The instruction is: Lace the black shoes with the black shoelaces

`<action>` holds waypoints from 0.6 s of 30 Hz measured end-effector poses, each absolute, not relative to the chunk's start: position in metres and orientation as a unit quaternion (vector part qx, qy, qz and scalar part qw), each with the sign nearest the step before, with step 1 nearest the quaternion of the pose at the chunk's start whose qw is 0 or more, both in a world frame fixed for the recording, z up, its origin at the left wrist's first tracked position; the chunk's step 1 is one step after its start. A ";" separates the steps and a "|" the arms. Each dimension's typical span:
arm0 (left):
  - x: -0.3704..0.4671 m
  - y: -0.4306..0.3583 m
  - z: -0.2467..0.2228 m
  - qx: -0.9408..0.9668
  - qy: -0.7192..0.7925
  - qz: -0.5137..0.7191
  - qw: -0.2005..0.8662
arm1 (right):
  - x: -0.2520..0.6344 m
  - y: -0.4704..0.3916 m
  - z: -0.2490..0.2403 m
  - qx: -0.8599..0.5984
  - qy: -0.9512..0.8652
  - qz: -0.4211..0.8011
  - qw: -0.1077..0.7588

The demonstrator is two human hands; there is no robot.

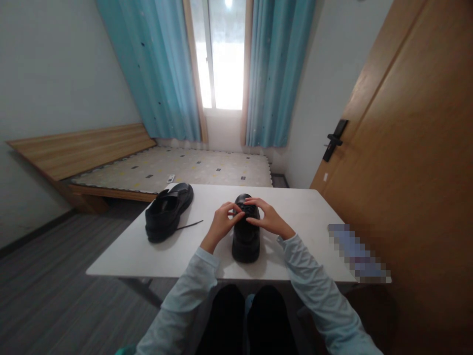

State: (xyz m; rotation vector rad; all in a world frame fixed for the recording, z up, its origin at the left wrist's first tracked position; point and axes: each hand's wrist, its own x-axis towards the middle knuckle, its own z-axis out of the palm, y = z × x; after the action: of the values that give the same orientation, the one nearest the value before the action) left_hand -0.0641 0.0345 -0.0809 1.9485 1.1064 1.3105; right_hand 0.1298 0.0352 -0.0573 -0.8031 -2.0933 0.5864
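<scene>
A black shoe [245,244] stands on the white table in front of me, toe pointing away and heel toward me. Over its lacing, the fingers of my left hand [223,221] are pinched together on the dark shoelace [250,210]. My right hand [270,218] curls in from the other side, thumb and fingers at the same lacing. Black lace against black shoe makes the exact grip hard to see. To the left stands the other black shoe [162,217], with a loose shoelace end [190,225] trailing onto the table.
The white table [121,256] spans the space before me. A blurred bluish item [356,251] lies at its right edge. Beyond are a bed [207,165] with a small white object [170,178], blue curtains [269,74] and a window. A wooden door [414,148] stands close on the right.
</scene>
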 end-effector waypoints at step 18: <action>-0.063 0.032 -0.078 0.772 0.373 0.477 0.195 | 0.129 0.036 -0.061 -0.320 -0.845 0.234 0.360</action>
State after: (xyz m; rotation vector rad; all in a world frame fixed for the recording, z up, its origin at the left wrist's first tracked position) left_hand -0.0635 0.0317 -0.0784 2.1632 1.0449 1.3358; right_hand 0.1286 0.0363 -0.0614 -0.8243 -2.1774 0.6021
